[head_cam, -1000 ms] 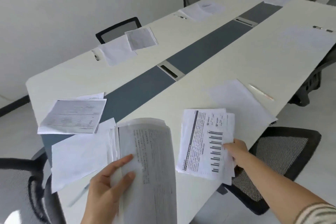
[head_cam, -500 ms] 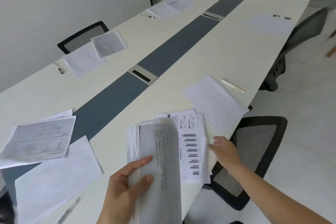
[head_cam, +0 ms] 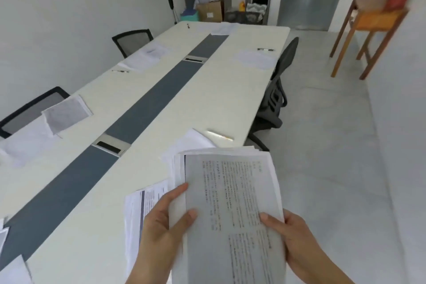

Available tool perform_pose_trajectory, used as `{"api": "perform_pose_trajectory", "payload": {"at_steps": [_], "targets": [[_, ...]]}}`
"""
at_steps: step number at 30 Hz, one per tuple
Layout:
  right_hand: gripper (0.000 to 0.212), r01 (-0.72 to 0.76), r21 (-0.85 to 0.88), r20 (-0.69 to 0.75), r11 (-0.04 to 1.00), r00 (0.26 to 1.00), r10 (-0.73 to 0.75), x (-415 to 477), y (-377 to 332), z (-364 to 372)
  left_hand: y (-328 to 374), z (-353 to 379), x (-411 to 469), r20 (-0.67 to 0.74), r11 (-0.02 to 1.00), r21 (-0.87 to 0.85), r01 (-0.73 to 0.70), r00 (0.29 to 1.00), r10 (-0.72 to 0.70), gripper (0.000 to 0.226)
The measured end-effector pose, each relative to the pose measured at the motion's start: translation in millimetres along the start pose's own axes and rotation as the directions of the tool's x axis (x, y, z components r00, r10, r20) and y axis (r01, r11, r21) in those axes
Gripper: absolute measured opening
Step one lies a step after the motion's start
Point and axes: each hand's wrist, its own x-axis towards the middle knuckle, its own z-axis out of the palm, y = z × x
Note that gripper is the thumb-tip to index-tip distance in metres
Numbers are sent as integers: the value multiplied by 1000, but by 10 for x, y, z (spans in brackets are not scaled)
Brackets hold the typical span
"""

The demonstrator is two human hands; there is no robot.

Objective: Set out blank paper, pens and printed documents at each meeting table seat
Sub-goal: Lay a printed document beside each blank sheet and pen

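A stack of printed documents point(head_cam: 232, 203) held over the near edge of the surface point(head_cam: 161, 104).
The left hand point(head_cam: 161, 221) and right hand point(head_cam: 292, 235) each grip it; another printed sheet point(head_cam: 140, 205) lies on the surface.

A thick stack of printed documents point(head_cam: 232, 203) is held over the near edge of the desk point(head_cam: 207, 99) at 6 o'clock, text side up. At 7 o'clock a printed sheet point(head_cam: 138, 210) lies flat. Beyond the stack lie a blank sheet point(head_cam: 191, 143) and a pale pen point(head_cam: 220, 135). At 1 o'clock, a second blank sheet point(head_cam: 255, 59) lies near a dark pen point(head_cam: 265, 49).
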Motion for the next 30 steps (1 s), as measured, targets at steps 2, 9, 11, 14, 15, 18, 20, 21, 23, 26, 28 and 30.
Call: {"api": "perform_pose_trajectory", "payload": {"at_steps": [2, 9, 11, 14, 15, 18, 20, 21, 23, 26, 28, 30], "targets": [[30, 93, -52, -92, 994, 991, -98, -39, -252, -450, -54, 454, 62, 5, 1000, -14, 19, 1000, -19, 44], [24, 245, -34, -293, 969, 924, -244, -188, -755, -1639, -163, 1783, 183, 115, 999, 33, -14, 993, 10, 42], [22, 293, -19, -357, 956, 891, -281, -139, -869, -1845, -141, 2029, 269, 130, 998, 59, -35, 991, 27, 43], [13, 330, -3, -410, 944, 861, -303, 20, -1026, -2055, -136, 2301, 481, 139, 996, 77, -53, 989, 42, 40], [13, 339, 3, -416, 941, 856, -307, 94, -1080, -2107, -129, 2373, 562, 144, 995, 79, -59, 988, 48, 42], [18, 359, 22, -423, 933, 849, -317, 355, -1265, -2241, -104, 2594, 849, 148, 994, 72, -76, 987, 65, 42], [19, 366, 25, -419, 930, 849, -323, 548, -1428, -2349, -126, 2760, 1106, 146, 997, 55, -57, 988, 48, 35], [21, 369, 20, -420, 929, 847, -327, 657, -1532, -2411, -139, 2854, 1242, 151, 998, 52, -47, 988, 39, 32], [20, 368, 3, -422, 930, 843, -333, 897, -1757, -2541, -147, 3054, 1530, 156, 998, 60, -35, 987, 26, 35], [21, 347, -11, -408, 938, 854, -321, 1256, -2113, -2693, -91, 3332, 1986, 152, 998, 63, -15, 988, 5, 36], [43, 343, -39, -369, 938, 868, -333, 1491, -2363, -2715, 14, 3481, 2269, 136, 998, 67, -16, 991, 6, 39], [68, 338, -86, -352, 937, 870, -346, 1731, -2599, -2717, 129, 3609, 2544, 109, 998, 67, -15, 994, 7, 42]]}}
